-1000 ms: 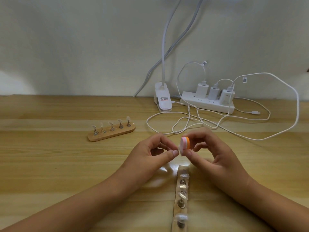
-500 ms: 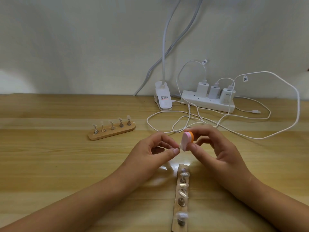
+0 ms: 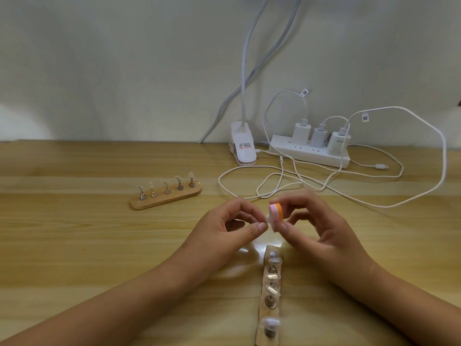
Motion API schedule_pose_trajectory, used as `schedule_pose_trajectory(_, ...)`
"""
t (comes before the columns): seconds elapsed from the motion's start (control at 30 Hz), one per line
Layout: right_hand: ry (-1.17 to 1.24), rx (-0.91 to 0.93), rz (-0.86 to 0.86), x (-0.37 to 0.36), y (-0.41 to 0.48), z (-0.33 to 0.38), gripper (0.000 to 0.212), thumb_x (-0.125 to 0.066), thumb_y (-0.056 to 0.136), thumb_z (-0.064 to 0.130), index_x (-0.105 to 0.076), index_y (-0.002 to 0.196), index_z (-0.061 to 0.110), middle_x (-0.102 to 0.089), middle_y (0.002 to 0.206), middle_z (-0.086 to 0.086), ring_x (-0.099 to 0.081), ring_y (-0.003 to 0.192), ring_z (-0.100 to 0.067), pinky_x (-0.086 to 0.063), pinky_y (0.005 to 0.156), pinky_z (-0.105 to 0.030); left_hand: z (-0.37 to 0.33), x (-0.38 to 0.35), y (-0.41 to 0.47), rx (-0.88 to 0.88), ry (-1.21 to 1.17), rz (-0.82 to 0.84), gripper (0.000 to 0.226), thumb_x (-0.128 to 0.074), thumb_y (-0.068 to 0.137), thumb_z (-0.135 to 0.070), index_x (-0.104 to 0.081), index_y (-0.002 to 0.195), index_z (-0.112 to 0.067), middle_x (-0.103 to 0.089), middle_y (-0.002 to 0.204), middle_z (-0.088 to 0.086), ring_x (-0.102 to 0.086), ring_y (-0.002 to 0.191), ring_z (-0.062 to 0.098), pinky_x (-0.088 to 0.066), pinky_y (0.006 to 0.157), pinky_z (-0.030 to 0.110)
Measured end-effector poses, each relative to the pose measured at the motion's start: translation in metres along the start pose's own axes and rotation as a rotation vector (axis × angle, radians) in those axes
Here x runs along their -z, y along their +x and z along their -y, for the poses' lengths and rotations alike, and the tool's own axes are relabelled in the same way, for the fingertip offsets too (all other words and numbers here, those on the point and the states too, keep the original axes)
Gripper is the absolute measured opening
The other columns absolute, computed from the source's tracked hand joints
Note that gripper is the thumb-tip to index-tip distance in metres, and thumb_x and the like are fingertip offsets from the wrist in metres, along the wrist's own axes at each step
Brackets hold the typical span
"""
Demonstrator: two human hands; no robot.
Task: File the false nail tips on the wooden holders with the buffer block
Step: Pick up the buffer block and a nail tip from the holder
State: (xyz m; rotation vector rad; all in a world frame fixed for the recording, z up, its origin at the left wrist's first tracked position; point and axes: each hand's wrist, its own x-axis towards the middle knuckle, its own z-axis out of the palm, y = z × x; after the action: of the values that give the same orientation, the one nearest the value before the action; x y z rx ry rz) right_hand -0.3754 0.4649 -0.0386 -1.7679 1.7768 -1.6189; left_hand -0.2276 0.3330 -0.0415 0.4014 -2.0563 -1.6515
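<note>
Lowered a touch since before, your right hand (image 3: 321,231) pinches the buffer block (image 3: 277,211) against the nail tip (image 3: 269,218) pinched in your left hand (image 3: 224,228), just leftward.

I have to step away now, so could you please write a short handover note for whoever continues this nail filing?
Left hand pinches a clear nail tip; right hand holds the buffer block against it.
Near holder lies just below the hands; far holder sits to the left, five tips upright.
Done: cannot tell which tips are filed.
Left: finish this tip, then probably the others.
</note>
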Motion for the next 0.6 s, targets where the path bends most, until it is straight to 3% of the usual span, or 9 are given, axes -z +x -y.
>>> schedule_pose_trajectory(0.13,0.046,-0.019,-0.036,-0.001,0.0007,-0.0028,0.027,-0.066,0.084,0.037,-0.064,0.108,0.024,-0.067,0.1,0.007,-0.064,0.094,-0.019,-0.053,0.079,-0.031,0.0001,-0.0005,0.0003,0.013,-0.039,-0.008,0.006,-0.071,0.076,-0.03,-0.069,0.081,-0.03,-0.07,0.094,0.008,-0.064,0.082,0.013,-0.053,0.072,0.02)
schedule_pose_trajectory(0.6,-0.006,0.014,-0.012,0.0001,-0.0001,-0.0032,0.027,-0.064,0.087,0.036,-0.062,0.111,0.025,-0.065,0.102,0.005,-0.064,0.094,-0.019,-0.053,0.076,-0.032,-0.0025,-0.0001,-0.0002,0.026,-0.065,-0.003,0.005,-0.073,0.077,-0.028,-0.07,0.081,-0.029,-0.071,0.091,0.006,-0.064,0.079,0.009,-0.051,0.067,0.018)
